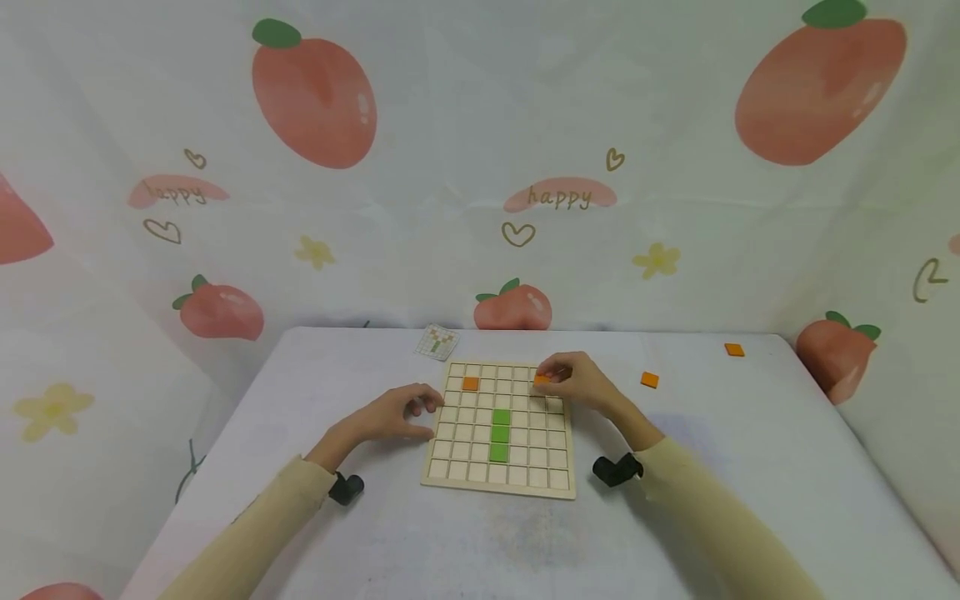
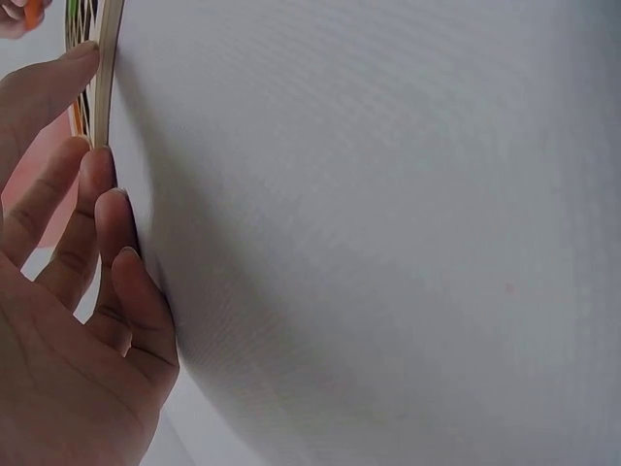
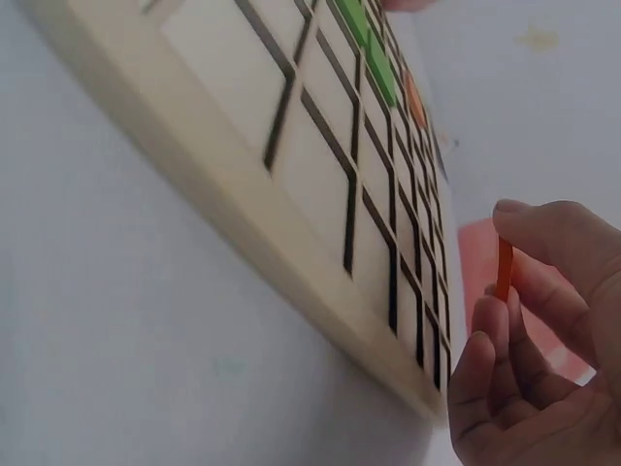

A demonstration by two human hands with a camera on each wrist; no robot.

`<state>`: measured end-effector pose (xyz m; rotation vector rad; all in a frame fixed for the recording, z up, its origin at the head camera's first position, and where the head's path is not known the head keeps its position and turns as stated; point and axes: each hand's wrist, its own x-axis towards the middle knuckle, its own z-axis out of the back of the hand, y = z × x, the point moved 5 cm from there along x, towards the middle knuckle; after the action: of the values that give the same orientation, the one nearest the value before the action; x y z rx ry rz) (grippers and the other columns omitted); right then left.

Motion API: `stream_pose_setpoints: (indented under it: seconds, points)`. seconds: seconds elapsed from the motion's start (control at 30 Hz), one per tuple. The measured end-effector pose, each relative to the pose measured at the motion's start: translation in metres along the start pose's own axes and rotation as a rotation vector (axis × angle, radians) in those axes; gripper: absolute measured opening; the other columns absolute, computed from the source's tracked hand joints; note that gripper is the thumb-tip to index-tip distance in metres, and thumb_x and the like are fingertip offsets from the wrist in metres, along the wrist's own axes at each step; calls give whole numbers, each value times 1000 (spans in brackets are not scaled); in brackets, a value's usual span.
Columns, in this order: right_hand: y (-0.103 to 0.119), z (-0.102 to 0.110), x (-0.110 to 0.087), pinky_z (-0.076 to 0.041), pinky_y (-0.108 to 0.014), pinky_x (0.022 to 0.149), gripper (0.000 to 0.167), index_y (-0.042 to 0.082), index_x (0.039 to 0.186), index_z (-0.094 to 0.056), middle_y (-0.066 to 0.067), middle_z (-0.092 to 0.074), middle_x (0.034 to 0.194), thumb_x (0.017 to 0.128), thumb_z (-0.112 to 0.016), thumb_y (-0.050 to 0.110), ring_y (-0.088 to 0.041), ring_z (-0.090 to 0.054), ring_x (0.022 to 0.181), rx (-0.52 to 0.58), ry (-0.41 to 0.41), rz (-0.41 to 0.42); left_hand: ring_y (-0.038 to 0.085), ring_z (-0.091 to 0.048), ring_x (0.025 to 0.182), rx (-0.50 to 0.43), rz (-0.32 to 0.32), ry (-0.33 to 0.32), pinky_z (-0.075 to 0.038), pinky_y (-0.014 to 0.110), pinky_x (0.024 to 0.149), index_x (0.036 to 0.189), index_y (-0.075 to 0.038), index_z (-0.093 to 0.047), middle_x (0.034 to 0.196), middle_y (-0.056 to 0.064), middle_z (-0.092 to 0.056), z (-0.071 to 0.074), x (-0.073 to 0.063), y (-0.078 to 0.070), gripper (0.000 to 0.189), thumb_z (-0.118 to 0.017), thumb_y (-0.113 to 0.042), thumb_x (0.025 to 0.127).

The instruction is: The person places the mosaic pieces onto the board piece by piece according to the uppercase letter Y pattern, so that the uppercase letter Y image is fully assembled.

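Two pale yellow sleeves [image 1: 720, 517] come in closest, each with a small black gadget [image 1: 617, 470] strapped at the wrist. Past them is the white table [image 1: 375, 550], and on it sits a flat wooden board [image 1: 477, 472] full of little squares. Three green tiles [image 1: 499, 434] lie on the board in one straight line, and that line runs away from the person.

The left hand [image 1: 401, 412] is beside the board. Its fingers are softly bent and a little apart, and in the left wrist view the thumb rests on the board's edge. It is not holding a tile.

The right hand [image 1: 581, 382] reaches over the far right part of the board. Its thumb and fingers are pressed together on a small orange tile [image 3: 505, 272] — a square, so it has no long side. The right wrist view shows it as a thin strip. I can't tell if it touches the board. The right hand is the near one to it; the left hand is well away, across the board.

Another orange tile [image 1: 470, 383] lies on the board, far and to the left. Two loose orange tiles [image 1: 649, 380] lie off to the right. Behind the board is a little card [image 1: 437, 342] with a colored grid — too small to read.

Last comes the cloth wall [image 1: 450, 250], with "happy" written on it twice. I see no brand names.
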<state>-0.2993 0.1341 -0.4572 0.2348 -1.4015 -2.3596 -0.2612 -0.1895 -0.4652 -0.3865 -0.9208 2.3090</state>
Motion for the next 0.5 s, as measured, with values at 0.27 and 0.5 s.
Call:
stream_pose_setpoints:
  seconds: [0.27, 0.5]
  points:
    - [17, -34, 12, -51, -30, 77, 20, 3, 99, -74, -4, -67, 92, 84, -84, 11, -18, -60, 82, -17, 78, 83, 18, -54, 96, 2, 22, -1, -47, 37, 88, 127, -7, -62, 108, -1, -60, 0, 0, 1, 49, -85, -14, 85]
    - [29, -52, 17, -52, -30, 76, 21, 1, 101, -74, -5, -70, 97, 84, -83, 9, -16, -61, 82, -13, 112, 112, 18, -54, 96, 8, 29, 2, -47, 37, 88, 127, -8, -62, 108, -2, -60, 0, 0, 0, 48, -85, -13, 85]
